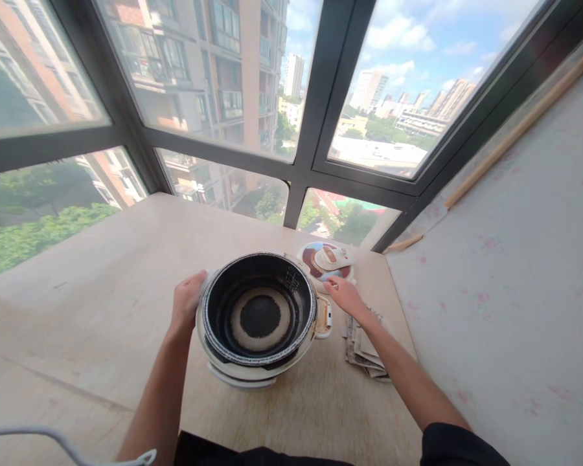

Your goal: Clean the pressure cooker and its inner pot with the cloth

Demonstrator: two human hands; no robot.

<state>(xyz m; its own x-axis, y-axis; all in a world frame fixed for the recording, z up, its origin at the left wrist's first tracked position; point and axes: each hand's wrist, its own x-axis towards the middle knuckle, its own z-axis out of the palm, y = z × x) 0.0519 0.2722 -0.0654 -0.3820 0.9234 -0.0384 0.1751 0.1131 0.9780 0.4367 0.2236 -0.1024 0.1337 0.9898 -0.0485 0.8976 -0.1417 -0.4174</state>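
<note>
An open rice cooker (257, 317) with a dark, stained inner well stands on a beige countertop (102, 291) in front of me. My left hand (187, 299) grips its left rim with fingers curled over the edge. My right hand (346, 294) rests at the cooker's right side, near its hinge, fingers bent; what it touches is unclear. Just behind the right hand lies the cooker's lid (326, 260), white with a brown and blue pattern.
A folded stack of cloths or papers (364, 353) lies under my right forearm. Large black-framed windows (315, 129) close off the counter's far edge. A papered wall (515, 259) rises at the right. A white cable (53, 440) crosses the lower left.
</note>
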